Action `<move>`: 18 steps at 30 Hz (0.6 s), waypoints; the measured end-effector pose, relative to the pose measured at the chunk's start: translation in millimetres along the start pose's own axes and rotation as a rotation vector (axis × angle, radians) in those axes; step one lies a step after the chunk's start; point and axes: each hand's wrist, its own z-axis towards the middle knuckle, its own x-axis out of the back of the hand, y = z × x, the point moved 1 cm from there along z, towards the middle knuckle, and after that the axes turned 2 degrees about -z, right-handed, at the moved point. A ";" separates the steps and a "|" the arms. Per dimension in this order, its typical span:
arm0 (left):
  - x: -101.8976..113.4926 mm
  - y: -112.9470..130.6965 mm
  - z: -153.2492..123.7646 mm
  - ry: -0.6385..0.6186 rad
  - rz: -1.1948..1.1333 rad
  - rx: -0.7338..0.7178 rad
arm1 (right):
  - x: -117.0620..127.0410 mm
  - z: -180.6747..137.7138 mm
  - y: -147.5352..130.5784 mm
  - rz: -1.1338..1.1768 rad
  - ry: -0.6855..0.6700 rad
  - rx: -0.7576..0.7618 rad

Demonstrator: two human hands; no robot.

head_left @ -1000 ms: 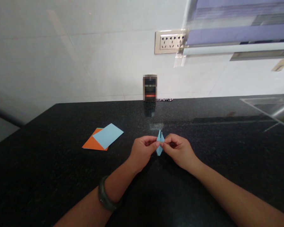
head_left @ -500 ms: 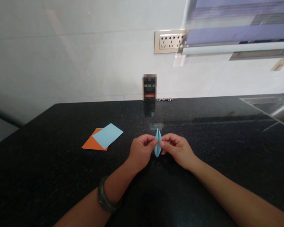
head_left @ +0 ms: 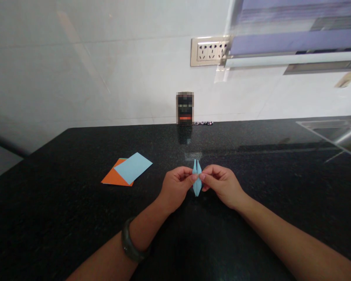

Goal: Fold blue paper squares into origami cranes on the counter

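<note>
A small piece of folded light-blue paper is held above the dark countertop, narrow and pointed at its upper and lower ends. Its upper end splits into two points with a gap between them. My left hand pinches its left side between thumb and fingers. From the right, my right hand pinches the opposite side, thumb in front. Both thumbs meet near the paper's middle and cover part of it. Some fingertips are hidden behind the paper.
Left of my hands, a light-blue sheet overlaps an orange sheet on the black countertop. A dark, blurred-out upright object stands against the wall beside a beaded string. A metal sink lies at the right.
Both hands have shifted slightly right and down with the folded paper. The two points at its upper end have come further apart. The loose sheets have stayed put.
</note>
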 end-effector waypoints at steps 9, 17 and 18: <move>-2.0 3.6 -2.2 -0.019 -0.091 0.104 | -0.7 -2.7 -1.8 -0.005 0.010 -0.010; 1.7 -1.8 -1.1 -0.082 -0.156 0.162 | 0.4 0.1 1.7 0.060 -0.047 0.025; 1.7 -2.2 -1.3 -0.090 -0.170 0.170 | 0.4 0.7 2.3 0.078 -0.049 0.033</move>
